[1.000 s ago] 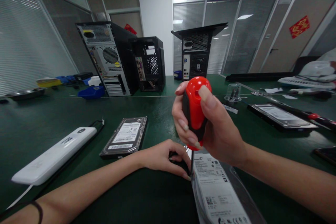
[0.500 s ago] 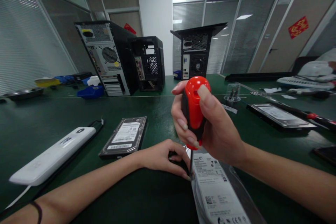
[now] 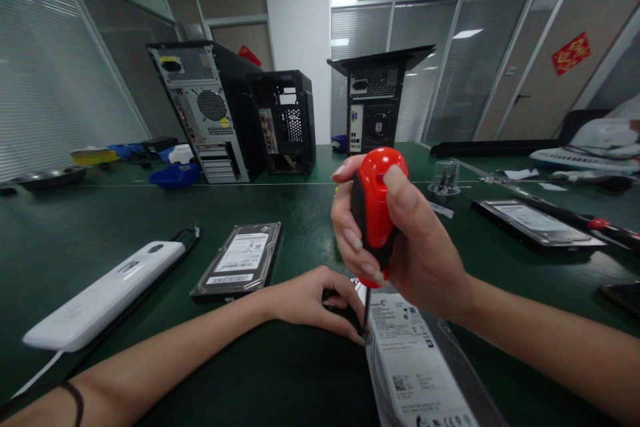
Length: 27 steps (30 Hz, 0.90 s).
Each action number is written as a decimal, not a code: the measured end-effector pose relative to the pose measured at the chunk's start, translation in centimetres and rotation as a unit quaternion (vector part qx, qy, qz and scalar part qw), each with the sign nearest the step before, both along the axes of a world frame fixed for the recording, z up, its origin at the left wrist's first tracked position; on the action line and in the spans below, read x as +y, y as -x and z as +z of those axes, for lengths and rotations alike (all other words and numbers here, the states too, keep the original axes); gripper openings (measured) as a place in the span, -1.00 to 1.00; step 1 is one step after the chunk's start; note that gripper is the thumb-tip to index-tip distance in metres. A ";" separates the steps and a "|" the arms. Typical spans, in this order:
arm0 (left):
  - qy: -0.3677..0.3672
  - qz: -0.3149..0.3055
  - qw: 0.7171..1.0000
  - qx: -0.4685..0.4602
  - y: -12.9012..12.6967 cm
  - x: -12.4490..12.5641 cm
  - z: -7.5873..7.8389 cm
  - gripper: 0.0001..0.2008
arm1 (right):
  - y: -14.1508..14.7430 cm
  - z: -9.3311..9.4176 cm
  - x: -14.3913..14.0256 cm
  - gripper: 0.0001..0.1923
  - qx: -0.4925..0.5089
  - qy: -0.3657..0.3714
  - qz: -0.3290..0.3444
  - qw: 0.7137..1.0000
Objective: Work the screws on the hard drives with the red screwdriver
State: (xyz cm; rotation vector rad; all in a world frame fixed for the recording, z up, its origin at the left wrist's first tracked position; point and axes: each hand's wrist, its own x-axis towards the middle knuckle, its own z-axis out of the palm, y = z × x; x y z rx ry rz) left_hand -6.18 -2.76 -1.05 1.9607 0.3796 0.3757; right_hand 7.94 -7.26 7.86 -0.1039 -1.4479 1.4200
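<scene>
Screwdriver (image 3: 374, 210) in R hand (image 3: 415, 247), unmoved.

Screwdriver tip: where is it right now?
Head view, low centre: the screwdriver stands upright in the right hand, tip at the near drive's left edge, beside the left hand.

Red-handled screwdriver (image 3: 375, 210) upright; tip on labelled hard drive (image 3: 415, 360)

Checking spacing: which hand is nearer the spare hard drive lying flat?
Left. The left hand rests just right of that hard drive; the right hand is farther right, gripping the screwdriver.
</scene>
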 end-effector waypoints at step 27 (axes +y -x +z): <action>0.011 -0.018 0.999 -0.027 0.0 0.1 -0.1 -0.86 | -0.1 -0.2 0.2 -0.73 0.003 0.000 0.003 1.000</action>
